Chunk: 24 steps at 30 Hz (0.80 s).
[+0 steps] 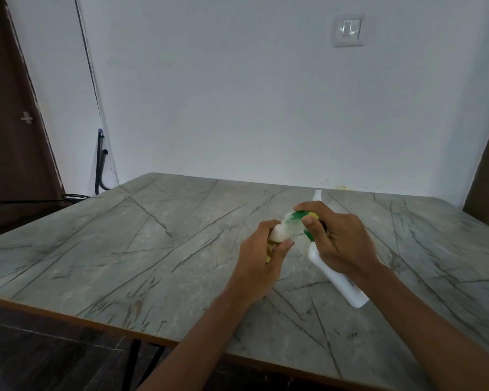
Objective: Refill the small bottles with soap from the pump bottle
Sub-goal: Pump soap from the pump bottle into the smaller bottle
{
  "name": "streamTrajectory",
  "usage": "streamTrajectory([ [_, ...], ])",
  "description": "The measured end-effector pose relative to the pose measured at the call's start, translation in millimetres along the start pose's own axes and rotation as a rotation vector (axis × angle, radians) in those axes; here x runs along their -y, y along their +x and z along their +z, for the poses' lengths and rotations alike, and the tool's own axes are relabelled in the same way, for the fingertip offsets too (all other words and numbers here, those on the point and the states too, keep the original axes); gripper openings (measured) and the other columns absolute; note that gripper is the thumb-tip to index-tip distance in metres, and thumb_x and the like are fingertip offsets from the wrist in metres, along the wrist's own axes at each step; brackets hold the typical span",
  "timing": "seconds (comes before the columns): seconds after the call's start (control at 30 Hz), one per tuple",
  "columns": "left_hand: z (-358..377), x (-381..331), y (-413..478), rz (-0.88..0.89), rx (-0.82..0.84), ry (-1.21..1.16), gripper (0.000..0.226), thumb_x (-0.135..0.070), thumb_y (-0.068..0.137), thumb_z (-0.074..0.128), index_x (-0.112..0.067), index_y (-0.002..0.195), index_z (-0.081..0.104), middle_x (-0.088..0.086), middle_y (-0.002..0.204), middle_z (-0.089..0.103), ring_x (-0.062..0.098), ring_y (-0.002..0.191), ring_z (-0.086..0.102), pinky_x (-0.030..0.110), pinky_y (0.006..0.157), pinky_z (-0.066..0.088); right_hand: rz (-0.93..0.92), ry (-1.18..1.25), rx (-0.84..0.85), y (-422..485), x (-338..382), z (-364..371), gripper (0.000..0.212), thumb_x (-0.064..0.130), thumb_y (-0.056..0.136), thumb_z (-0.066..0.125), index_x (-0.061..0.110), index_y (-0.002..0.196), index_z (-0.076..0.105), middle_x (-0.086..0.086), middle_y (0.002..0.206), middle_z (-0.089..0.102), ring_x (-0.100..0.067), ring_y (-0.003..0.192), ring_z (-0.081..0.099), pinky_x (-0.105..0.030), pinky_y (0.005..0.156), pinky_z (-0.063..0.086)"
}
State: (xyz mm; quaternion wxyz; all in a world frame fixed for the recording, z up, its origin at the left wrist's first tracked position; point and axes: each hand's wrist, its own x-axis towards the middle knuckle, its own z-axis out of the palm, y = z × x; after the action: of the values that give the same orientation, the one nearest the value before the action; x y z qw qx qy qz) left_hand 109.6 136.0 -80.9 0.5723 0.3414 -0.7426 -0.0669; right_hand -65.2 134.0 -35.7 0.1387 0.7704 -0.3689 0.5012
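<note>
My left hand [266, 255] grips a small bottle [278, 235] with a yellow label and a whitish top, holding it above the table [153, 249]. My right hand [342, 241] holds a green and yellow container [299, 218]. Its pale, blurred end is tilted against the top of the small bottle. A long white bottle [339, 280] slants under my right hand, base toward me. A white nozzle tip [317, 195] shows beyond my fingers. I cannot tell whether the white bottle lies on the table or is held.
The grey marble-pattern table runs to a white wall at the back. Its wooden front edge [96, 324] lies close to me, with dark floor below. A dark door [12, 122] stands at the left. A wall switch [348, 30] sits high on the wall.
</note>
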Motion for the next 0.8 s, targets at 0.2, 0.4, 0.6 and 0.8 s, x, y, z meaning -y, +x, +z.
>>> streamTrajectory([
  [0.2, 1.4, -1.6, -1.0, 0.023, 0.037, 0.002, 0.037, -0.041, 0.092, 0.053, -0.012, 0.116, 0.052, -0.022, 0.086, 0.05, -0.003, 0.073, 0.054, 0.006, 0.06, 0.043, 0.021, 0.014, -0.039, 1.4, 0.1, -0.7, 0.046, 0.05, 0.101, 0.033, 0.019, 0.093, 0.066, 0.012, 0.052, 0.054, -0.009, 0.042, 0.049, -0.022, 0.043, 0.037],
  [0.4, 0.7, -0.5, -1.2, 0.012, 0.03, 0.001, 0.034, -0.042, 0.092, 0.053, -0.017, 0.115, 0.051, -0.019, 0.086, 0.052, 0.004, 0.071, 0.055, 0.009, 0.058, 0.044, -0.008, -0.037, -0.031, -2.3, 1.2, -0.2, 0.048, 0.053, 0.102, 0.026, 0.024, 0.105, 0.065, 0.007, 0.058, 0.062, -0.009, 0.048, 0.055, -0.023, 0.045, 0.043],
  [0.6, -0.4, 0.1, -0.2, -0.002, 0.005, 0.012, 0.045, -0.048, 0.091, 0.048, -0.012, 0.117, 0.052, -0.009, 0.086, 0.057, 0.007, 0.069, 0.056, 0.01, 0.058, 0.045, -0.024, -0.054, -0.01, -3.6, 1.2, -2.2, 0.056, 0.057, 0.102, 0.024, 0.024, 0.119, 0.065, 0.015, 0.057, 0.052, -0.001, 0.048, 0.043, -0.012, 0.048, 0.03],
  [0.8, -0.5, 0.2, 0.3, -0.018, 0.001, 0.01, 0.039, -0.044, 0.092, 0.051, -0.014, 0.116, 0.051, -0.016, 0.084, 0.054, 0.006, 0.071, 0.057, 0.011, 0.058, 0.046, 0.006, -0.037, 0.018, 0.7, -1.8, 2.2, 0.053, 0.064, 0.099, 0.022, 0.03, 0.113, 0.061, 0.003, 0.05, 0.058, -0.008, 0.041, 0.05, -0.021, 0.043, 0.037],
])
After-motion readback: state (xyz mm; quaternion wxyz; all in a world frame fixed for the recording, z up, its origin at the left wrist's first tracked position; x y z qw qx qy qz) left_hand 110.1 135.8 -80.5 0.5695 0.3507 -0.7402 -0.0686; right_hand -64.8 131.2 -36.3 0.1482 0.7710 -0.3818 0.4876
